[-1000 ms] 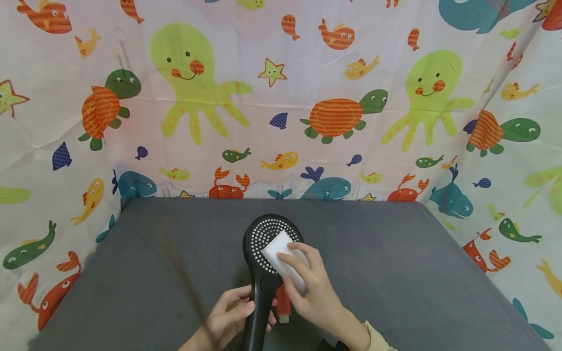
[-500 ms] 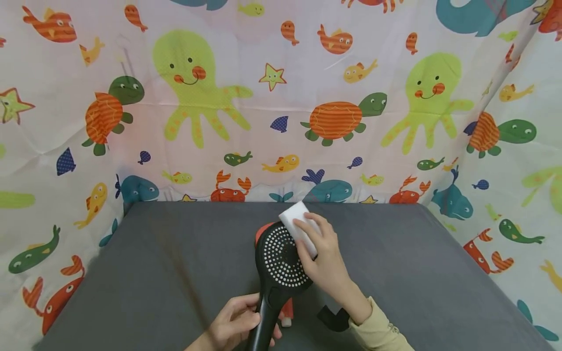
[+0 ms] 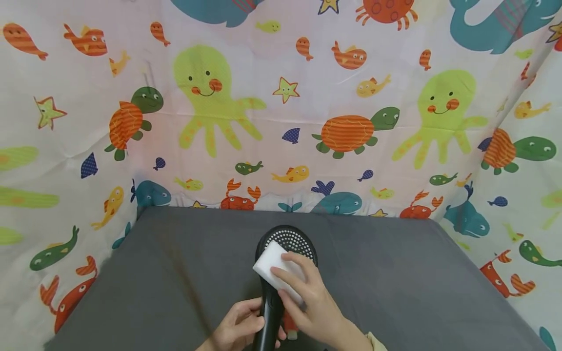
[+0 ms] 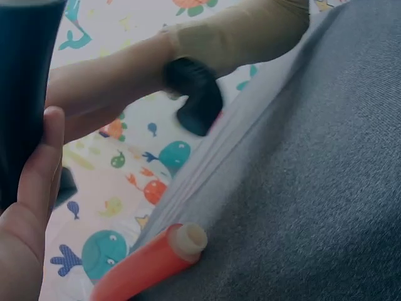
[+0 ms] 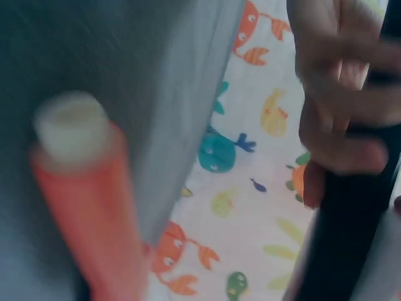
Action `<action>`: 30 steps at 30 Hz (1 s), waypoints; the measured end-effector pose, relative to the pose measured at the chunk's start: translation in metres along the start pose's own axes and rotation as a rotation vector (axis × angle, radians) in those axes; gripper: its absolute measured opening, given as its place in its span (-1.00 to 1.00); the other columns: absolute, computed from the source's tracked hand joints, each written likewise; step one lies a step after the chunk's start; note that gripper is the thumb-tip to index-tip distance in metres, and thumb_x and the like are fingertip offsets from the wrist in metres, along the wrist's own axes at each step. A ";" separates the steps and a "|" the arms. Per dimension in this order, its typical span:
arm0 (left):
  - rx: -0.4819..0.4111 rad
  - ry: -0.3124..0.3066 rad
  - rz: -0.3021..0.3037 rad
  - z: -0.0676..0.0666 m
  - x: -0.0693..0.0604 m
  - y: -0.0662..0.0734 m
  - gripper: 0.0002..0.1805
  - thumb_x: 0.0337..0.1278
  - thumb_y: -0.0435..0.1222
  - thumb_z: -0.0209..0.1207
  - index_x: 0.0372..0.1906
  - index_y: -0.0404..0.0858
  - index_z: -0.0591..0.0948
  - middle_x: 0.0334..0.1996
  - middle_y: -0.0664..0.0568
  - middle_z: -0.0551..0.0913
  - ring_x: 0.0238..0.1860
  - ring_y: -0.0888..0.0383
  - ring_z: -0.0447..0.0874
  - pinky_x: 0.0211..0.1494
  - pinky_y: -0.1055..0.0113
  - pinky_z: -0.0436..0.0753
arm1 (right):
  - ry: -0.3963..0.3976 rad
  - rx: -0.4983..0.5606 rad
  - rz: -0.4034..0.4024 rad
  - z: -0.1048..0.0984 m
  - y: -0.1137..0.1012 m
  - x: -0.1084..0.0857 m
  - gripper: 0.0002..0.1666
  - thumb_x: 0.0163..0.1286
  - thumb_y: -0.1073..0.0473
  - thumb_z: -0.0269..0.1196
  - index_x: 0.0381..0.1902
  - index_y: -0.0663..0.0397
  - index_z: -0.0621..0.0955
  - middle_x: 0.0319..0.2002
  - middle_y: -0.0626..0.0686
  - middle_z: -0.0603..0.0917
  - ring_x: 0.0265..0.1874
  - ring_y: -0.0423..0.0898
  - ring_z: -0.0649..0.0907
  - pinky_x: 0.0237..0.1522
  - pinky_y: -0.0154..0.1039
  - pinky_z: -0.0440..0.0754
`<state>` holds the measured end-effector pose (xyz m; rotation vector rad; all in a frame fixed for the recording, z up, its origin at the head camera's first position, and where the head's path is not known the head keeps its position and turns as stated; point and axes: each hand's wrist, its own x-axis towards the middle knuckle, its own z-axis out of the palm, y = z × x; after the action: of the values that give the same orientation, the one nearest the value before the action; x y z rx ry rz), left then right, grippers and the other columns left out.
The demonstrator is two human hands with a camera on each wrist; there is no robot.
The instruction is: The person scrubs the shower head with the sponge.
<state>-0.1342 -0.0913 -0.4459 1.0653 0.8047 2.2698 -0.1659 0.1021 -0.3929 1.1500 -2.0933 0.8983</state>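
Observation:
The left hand (image 3: 239, 325) is curled round the handle of a black shower head (image 3: 270, 319), whose face with pale nozzles tilts up. Pinched in the fingers of the right hand (image 3: 313, 304), a white sponge block (image 3: 277, 267) lies over the lower part of that face. In the left wrist view the left hand (image 4: 31, 194) grips the dark handle (image 4: 24, 94). The right wrist view shows fingers of the left hand (image 5: 341, 106) round the handle; the right hand's own fingers are not seen there.
An orange-red object with a pale end (image 3: 291, 325) lies beneath the shower head on the grey table (image 3: 386, 273); it looks large in the left wrist view (image 4: 147, 266) and right wrist view (image 5: 91, 207). Behind hangs a sea-animal curtain (image 3: 263, 146).
The right hand has carried the sponge from the upper right rim down and left across the nozzle face. The left hand keeps its grip on the handle. The head view has shifted slightly.

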 end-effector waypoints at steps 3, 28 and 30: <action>-0.063 -0.022 -0.060 0.006 0.000 -0.003 -0.50 0.33 -0.49 -0.45 0.34 -0.50 0.12 0.07 -0.18 0.51 0.06 0.04 0.54 0.14 0.20 0.48 | 0.029 -0.049 0.014 -0.002 0.010 0.014 -0.61 0.36 0.14 0.12 0.15 -0.02 0.51 0.20 0.18 0.33 0.14 0.09 0.36 -0.10 0.06 0.49; 0.025 -0.022 -0.088 0.000 -0.003 -0.007 -0.53 0.36 -0.51 -0.39 0.33 -0.50 0.14 0.10 -0.14 0.50 0.14 0.02 0.47 0.20 0.21 0.41 | 0.089 -0.028 0.092 0.004 0.017 0.009 -0.51 0.26 0.27 0.22 0.17 -0.01 0.49 0.21 0.19 0.31 0.12 0.10 0.36 -0.14 0.05 0.53; 0.061 -0.024 -0.066 -0.002 -0.003 -0.008 -0.54 0.35 -0.53 -0.37 0.31 -0.55 0.15 0.09 -0.14 0.51 0.13 0.02 0.49 0.19 0.23 0.42 | 0.118 -0.057 0.142 0.001 0.025 0.011 -0.46 0.19 0.35 0.26 0.15 0.01 0.51 0.19 0.20 0.33 0.11 0.11 0.37 -0.12 0.11 0.49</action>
<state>-0.1322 -0.0888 -0.4538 1.0755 0.8916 2.1863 -0.1931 0.1062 -0.3927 0.9065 -2.1101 0.9415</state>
